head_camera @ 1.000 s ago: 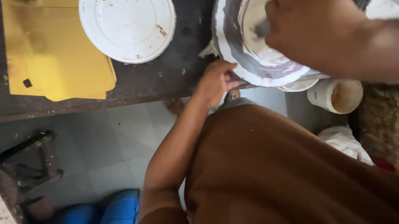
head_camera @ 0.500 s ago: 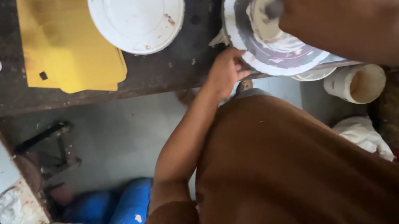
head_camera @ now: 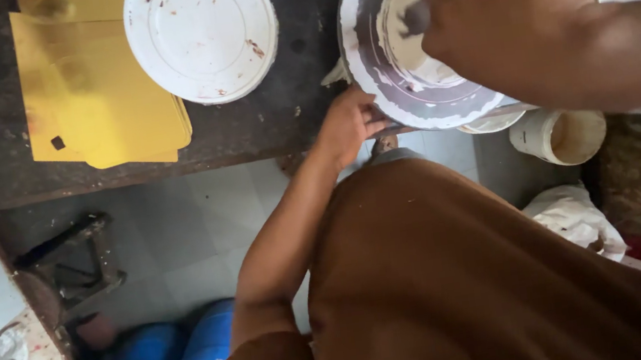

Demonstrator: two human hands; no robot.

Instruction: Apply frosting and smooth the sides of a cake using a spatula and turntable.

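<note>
The single head camera looks steeply down from close above, over the person's chest, at the dark bench [head_camera: 265, 134] edge and floor.
</note>
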